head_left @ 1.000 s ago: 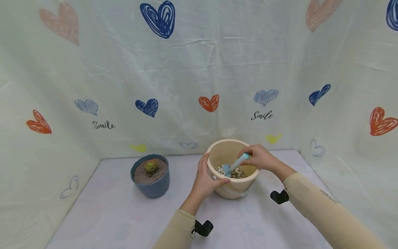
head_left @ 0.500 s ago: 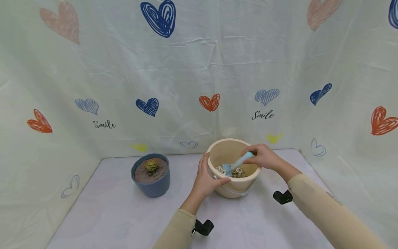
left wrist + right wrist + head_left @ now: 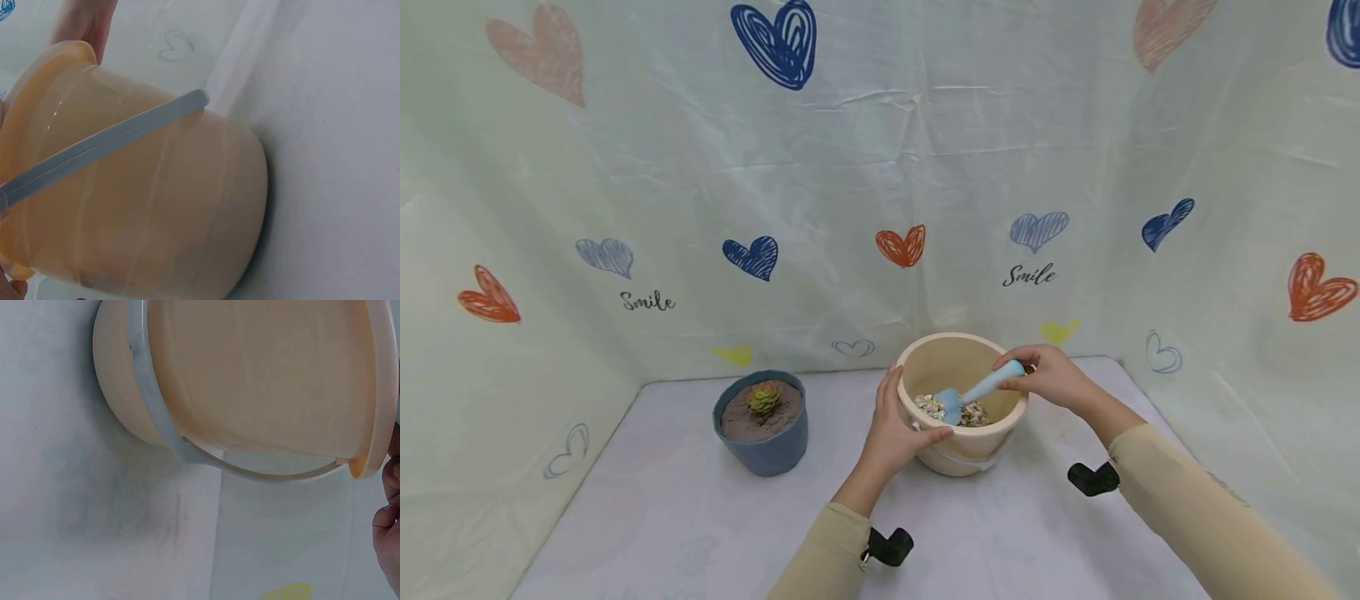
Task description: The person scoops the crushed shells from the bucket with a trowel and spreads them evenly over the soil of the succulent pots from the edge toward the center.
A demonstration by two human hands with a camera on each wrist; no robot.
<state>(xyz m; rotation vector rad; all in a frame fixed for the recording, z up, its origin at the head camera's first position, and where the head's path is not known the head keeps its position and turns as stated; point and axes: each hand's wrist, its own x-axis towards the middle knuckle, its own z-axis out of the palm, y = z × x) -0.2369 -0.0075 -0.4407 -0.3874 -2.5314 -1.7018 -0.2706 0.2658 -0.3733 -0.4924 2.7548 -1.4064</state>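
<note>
A cream bucket stands on the table, its pale carrying handle hanging down against the outer wall. My left hand grips its rim at the left, thumb over the front edge and fingers along the side. Inside lies a layer of small whitish and brown chips, too small to identify. My right hand pinches the end of a light blue toy shovel above the bucket's right rim. The shovel slants down to the left, its blade among the chips. Both wrist views show mostly the bucket's outside.
Left of the bucket, a blue-grey pot holds brown soil and a small green succulent. A pale cloth covers the table. Behind it hangs a white curtain printed with hearts.
My right hand has moved a little to the right, and the shovel's handle now leans lower toward the right rim. My left hand and the bucket have stayed in place.
</note>
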